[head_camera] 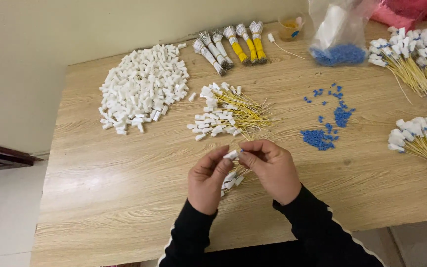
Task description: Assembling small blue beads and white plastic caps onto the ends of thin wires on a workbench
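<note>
- The small white plastic connector housing (231, 155) sits pinched between the fingertips of both our hands, just above the wooden tabletop (124, 183).
- Our left hand (207, 179) has thumb and forefinger closed on the housing's near end; a few more white-capped yellow wires (232, 180) hang under its curled fingers.
- Our right hand (271, 169) meets it from the other side, fingertips pressed together against the housing's top; a tiny blue speck shows at the contact, too small for us to identify.
- Just beyond the fingertips lies a loose bundle of thin yellow wires with white housings (226, 116).
- Beyond and to the right of the right-hand fingers, small blue plastic pieces (324, 131) are scattered on the wood.
- Well beyond the left-hand fingers, to the left, spreads a heap of loose white housings (142, 89).
- Far beyond the fingertips, at the table's back edge, lie banded bundles of yellow and white wires (231, 44), beside a small cup (291, 27) and a clear plastic bag holding blue pieces (339, 37).
- Far right of the right-hand fingers lie more fitted yellow wire bundles (418, 66).
</note>
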